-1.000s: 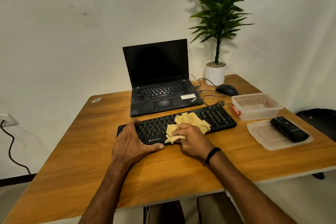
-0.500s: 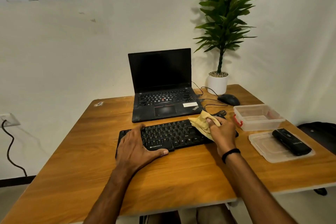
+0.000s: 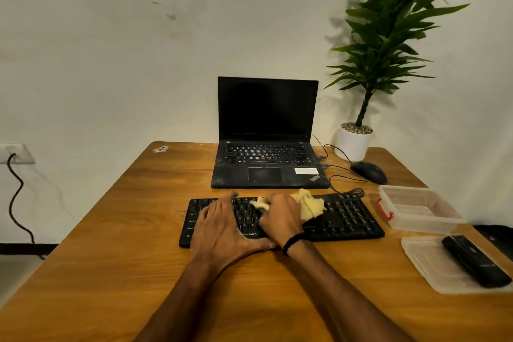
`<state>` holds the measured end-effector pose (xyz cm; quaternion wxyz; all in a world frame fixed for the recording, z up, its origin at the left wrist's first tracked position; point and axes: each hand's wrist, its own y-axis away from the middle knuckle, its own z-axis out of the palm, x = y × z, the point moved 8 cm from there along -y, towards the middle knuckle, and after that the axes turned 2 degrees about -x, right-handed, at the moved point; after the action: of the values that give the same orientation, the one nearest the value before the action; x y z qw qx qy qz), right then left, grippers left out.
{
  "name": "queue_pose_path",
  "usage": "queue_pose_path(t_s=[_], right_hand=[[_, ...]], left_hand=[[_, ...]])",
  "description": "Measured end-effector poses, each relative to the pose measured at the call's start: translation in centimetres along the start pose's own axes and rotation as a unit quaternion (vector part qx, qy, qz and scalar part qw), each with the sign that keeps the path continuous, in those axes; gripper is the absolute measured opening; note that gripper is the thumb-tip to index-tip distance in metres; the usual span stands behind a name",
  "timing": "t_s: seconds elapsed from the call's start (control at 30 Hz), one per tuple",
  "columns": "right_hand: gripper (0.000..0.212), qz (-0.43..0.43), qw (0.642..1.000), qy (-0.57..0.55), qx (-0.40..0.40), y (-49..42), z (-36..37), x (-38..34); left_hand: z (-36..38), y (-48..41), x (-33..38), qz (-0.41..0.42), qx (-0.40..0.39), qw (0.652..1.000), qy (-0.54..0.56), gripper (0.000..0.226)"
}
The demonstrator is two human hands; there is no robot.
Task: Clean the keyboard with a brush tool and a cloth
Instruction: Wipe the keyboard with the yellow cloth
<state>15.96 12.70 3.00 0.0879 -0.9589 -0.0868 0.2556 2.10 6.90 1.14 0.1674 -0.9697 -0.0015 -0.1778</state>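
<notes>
Black keyboard (image 3: 344, 219) under crumpled yellow cloth (image 3: 309, 207), flat on table (image 3: 111, 272)

The table (image 3: 111, 272) is brown wood. A black keyboard (image 3: 347, 219) lies in the middle. Farther away sits an open black laptop (image 3: 266, 164). At the far right stands a white pot (image 3: 352, 144) with a plant, and a black mouse (image 3: 369, 171) is near it. A clear box (image 3: 424, 223) and a flat clear lid (image 3: 424, 261) lie on the right side.
</notes>
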Motion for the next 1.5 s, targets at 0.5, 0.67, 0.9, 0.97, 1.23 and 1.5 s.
queue_pose_path(t_s=[0.5,0.67,0.9,0.97,1.23,1.5], right_hand=[[0.026,-0.033,0.998,-0.043,-0.015,0.1,0.3,-0.5],[0.023,0.028,0.996,0.046,0.066,-1.1,0.0,-1.8],[0.025,-0.046,0.997,-0.022,-0.058,-0.6,-1.2,-0.6],[0.023,0.034,0.998,-0.017,0.053,-2.2,-3.9,1.6],[0.034,-0.18,0.982,0.012,-0.054,-1.5,2.9,-5.6],[0.036,-0.13,0.989,0.061,-0.017,-2.6,0.6,-1.2]], left_hand=[[0.1,-0.1,0.0,0.005,-0.006,1.0,0.017,0.136],[0.1,0.0,0.0,0.002,-0.008,1.0,0.027,0.131],[0.1,0.1,-0.5,-0.011,-0.017,0.999,0.03,0.146],[0.1,0.0,-0.5,-0.014,-0.014,0.999,0.032,0.145],[0.0,0.2,-0.4,-0.006,0.002,0.999,0.032,0.138],[-0.1,0.1,-0.6,-0.023,-0.022,0.999,0.027,0.147]])
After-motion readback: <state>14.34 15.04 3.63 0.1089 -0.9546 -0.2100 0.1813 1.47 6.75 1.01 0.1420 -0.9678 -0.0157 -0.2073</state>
